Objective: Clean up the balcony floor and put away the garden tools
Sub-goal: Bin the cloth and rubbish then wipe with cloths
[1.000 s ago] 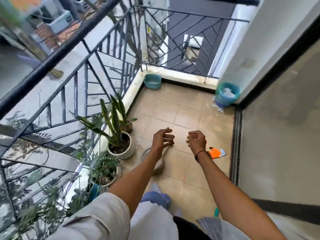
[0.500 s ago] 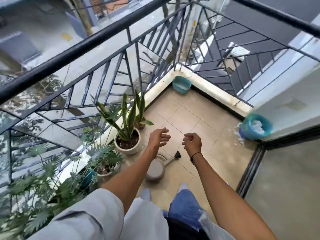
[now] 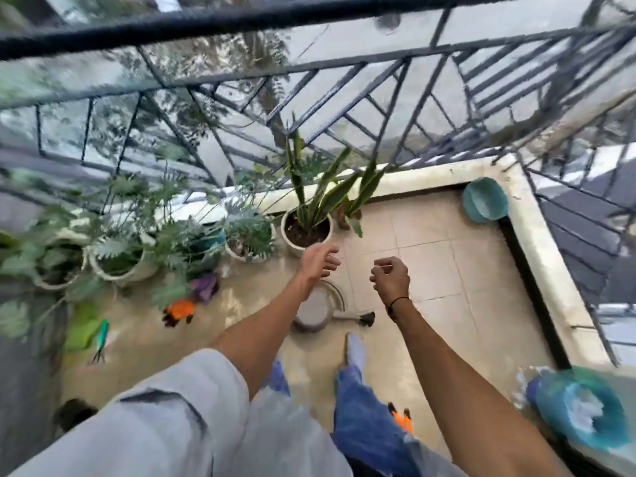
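Your left hand and right hand hang loosely curled, both w/o anything in them. The watering can stands on the floor just below them, near the plant pots. Reach down and take it by its handle, not the spout.

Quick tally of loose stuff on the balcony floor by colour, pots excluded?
Orange: 2 — glove by the plants, glove near the leg
Teal: 3 — basin in the corner, bin at lower right, hand fork
Green: 1 — dustpan-like item, blurred
Purple: 1 — cloth or glove
Grey: 1 — watering can
Total: 8
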